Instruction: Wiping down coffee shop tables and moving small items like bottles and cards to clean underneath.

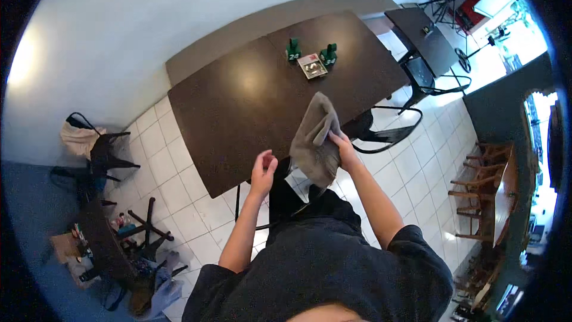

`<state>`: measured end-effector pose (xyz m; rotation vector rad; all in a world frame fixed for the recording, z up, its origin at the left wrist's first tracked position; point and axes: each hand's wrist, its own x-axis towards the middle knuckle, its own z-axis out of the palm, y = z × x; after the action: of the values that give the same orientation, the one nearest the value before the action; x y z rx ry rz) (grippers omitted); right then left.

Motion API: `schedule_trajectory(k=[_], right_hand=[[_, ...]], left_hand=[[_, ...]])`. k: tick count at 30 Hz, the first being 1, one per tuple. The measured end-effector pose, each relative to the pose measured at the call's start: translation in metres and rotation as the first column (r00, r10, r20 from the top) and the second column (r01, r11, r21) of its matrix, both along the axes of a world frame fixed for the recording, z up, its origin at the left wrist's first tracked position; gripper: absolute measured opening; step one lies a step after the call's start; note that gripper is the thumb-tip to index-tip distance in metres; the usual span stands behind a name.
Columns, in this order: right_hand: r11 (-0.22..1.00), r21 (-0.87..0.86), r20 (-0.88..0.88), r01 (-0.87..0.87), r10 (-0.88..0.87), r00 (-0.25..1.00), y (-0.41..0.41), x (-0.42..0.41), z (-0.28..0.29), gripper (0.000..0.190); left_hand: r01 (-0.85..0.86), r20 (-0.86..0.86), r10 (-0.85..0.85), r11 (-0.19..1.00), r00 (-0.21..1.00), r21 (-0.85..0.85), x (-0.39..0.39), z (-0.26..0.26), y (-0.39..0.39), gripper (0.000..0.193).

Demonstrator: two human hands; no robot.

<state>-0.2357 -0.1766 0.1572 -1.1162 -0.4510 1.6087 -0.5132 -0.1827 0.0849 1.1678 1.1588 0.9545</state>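
Note:
A grey-brown cloth (313,147) hangs in loose folds over the near edge of a dark brown table (232,120). My right hand (343,150) grips its right side, with the thumb on top. To the left of the cloth, my left hand (263,172) is raised near the table edge, fingers slightly curled and holding nothing. Farther back on the tabletop stand two green table markers, a left one (293,51) and a right one (329,55), both bearing numbers. Between them lies a small printed box or card holder (312,66).
A padded bench (250,27) runs along the wall behind the table. A black chair (389,129) is tucked at its right side, near a smaller dark table (420,38). Wooden chairs (478,183) line the right; a cluttered desk (100,237) is at left.

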Motion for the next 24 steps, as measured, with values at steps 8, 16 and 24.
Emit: schedule_trajectory(k=[8,16,24], right_hand=[[0.938,0.091,-0.695,0.334,-0.18,0.696,-0.046,0.011,0.019,0.061],[0.852,0.515,-0.548,0.1,0.236,0.803,-0.053,0.063,0.04,0.058],[0.91,0.408,-0.543,0.068,0.182,0.82,-0.088,0.113,0.032,0.063]], left_hand=[[-0.196,0.005,0.219,0.862,0.976,0.467,0.074,0.16,0.034,0.026],[0.489,-0.433,-0.251,0.606,0.866,0.627,0.175,0.245,-0.031,0.041],[0.367,-0.348,-0.167,0.66,0.923,0.656,0.261,0.211,-0.066,0.025]])
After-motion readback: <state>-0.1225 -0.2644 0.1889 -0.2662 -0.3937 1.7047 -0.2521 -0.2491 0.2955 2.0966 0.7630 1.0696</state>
